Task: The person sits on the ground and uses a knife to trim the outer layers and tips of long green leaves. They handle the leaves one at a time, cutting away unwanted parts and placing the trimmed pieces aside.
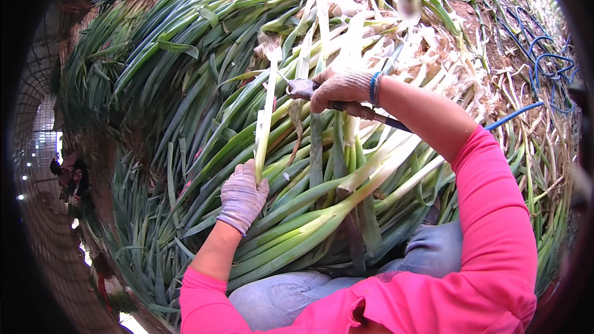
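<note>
My left hand (244, 196), in a striped knit glove, is closed round the lower part of a long green onion (266, 114). The stalk stands nearly upright in the view, its pale shaft and frayed root end (268, 47) pointing away from me. To the right, my right hand (344, 87), in a knit glove with a blue cuff, grips what looks like an air gun (302, 89). Its grey head points left toward the stalk without touching it, and a dark grip or hose runs back under my wrist. Loose onions (309, 229) lie across my lap.
A large heap of green onions (167, 68) spreads across the left and far side. Pale peeled skins and leaves (427, 55) litter the right. A blue hose (516, 115) trails there, with more coils farther off. Curved mesh sheeting (46, 210) stands at the far left.
</note>
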A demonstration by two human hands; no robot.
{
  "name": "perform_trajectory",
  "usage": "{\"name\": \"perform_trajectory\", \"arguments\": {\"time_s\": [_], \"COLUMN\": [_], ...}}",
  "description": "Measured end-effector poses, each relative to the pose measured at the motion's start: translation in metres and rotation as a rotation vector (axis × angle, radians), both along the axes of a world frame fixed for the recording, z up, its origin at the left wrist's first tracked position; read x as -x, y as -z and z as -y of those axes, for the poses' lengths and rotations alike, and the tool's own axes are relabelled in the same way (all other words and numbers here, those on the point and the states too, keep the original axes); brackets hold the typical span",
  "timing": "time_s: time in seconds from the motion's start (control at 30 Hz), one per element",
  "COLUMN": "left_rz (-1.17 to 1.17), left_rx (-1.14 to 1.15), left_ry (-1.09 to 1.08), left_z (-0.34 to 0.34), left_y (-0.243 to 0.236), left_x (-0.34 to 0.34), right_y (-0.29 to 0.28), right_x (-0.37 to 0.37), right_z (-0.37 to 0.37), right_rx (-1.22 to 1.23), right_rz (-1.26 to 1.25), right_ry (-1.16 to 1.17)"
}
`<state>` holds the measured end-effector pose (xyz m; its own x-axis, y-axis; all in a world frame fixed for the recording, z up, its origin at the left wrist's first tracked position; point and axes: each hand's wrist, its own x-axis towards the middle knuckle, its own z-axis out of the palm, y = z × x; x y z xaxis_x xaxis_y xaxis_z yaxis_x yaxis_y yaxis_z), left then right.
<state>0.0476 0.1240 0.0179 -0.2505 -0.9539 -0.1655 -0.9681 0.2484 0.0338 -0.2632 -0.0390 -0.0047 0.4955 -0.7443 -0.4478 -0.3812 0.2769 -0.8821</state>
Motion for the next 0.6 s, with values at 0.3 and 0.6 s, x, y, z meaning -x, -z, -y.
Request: {"name": "perform_trajectory", "arguments": {"time_s": [0.3, 0.6], "left_rz": [-0.156, -0.576], "left_rx": [0.027, -0.098], "left_ry": [0.030, -0.213], "left_z": [-0.008, 0.042], "left_y": [-0.007, -0.043], "left_x": [0.002, -0.026], "right_y": [-0.027, -0.023], "right_x": [0.018, 0.139], "right_z": [-0.011, -0.072], "right_rx": [-0.087, 0.293], "right_rz": [-0.088, -0.315], "right_ry": [-0.056, 0.215]}}
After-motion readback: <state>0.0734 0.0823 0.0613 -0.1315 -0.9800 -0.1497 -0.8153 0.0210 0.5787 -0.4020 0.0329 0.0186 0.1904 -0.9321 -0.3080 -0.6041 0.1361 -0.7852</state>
